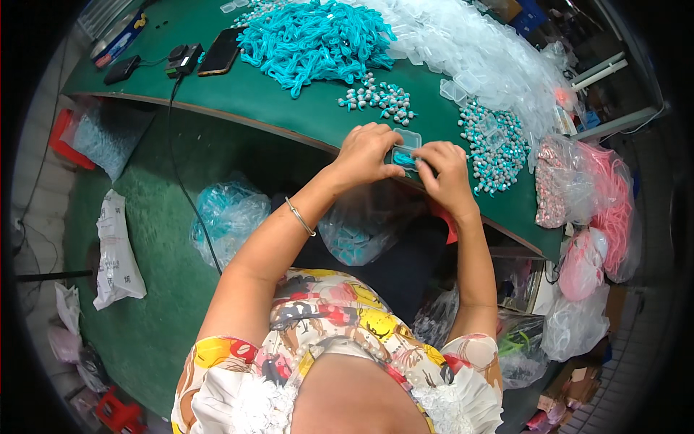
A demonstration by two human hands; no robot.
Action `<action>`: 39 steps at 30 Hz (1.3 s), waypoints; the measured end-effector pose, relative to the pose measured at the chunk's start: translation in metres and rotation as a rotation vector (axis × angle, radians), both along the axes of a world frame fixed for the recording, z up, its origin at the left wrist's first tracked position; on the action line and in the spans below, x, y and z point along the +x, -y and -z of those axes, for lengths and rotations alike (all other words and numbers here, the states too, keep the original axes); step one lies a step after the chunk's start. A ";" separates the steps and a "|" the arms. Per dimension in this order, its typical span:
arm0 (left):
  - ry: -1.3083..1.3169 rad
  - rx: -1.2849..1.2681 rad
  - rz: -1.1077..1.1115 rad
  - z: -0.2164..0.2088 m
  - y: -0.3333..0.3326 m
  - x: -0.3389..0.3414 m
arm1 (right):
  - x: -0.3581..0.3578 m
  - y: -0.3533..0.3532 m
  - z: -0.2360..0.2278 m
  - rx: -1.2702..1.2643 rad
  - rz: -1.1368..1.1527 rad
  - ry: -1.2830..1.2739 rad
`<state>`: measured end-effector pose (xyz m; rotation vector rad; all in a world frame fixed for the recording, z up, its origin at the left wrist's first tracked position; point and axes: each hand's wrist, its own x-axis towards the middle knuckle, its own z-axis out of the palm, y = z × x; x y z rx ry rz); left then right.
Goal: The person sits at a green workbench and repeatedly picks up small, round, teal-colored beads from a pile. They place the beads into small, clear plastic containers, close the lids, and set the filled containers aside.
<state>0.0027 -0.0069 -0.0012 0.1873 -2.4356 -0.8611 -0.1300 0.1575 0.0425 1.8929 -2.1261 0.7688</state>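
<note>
A small clear plastic box with its hinged lid raised is at the table's front edge, between my hands. Bright teal cord lies coiled in it. My left hand grips the box's left side, fingers and thumb curled around it. At the opposite side, my right hand is closed, its bent fingertips on the box's right edge beside the cord. What lies under those fingertips is hidden. Just beyond the hands sits a small group of grey-and-teal earplug-like pieces; a bigger heap of them is to the right.
A large pile of teal cords and a heap of clear plastic boxes cover the back of the green table. A phone lies at left. Bags of pink cords hang at right. A filled plastic bag is below the edge.
</note>
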 end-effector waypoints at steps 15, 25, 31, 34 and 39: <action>0.029 0.068 0.015 -0.011 -0.003 0.004 | -0.026 0.015 0.007 -0.041 0.015 0.320; -0.108 -0.095 0.042 0.001 -0.004 0.004 | 0.001 -0.014 0.022 -0.143 -0.017 0.369; -0.121 -0.104 0.034 0.000 -0.004 0.004 | 0.020 -0.023 0.039 -0.350 0.083 0.059; -0.075 -0.100 0.038 0.000 -0.004 0.003 | 0.023 -0.024 0.042 -0.349 0.121 -0.005; -0.076 -0.118 0.049 0.001 -0.004 0.004 | 0.032 -0.022 0.045 -0.259 0.187 -0.118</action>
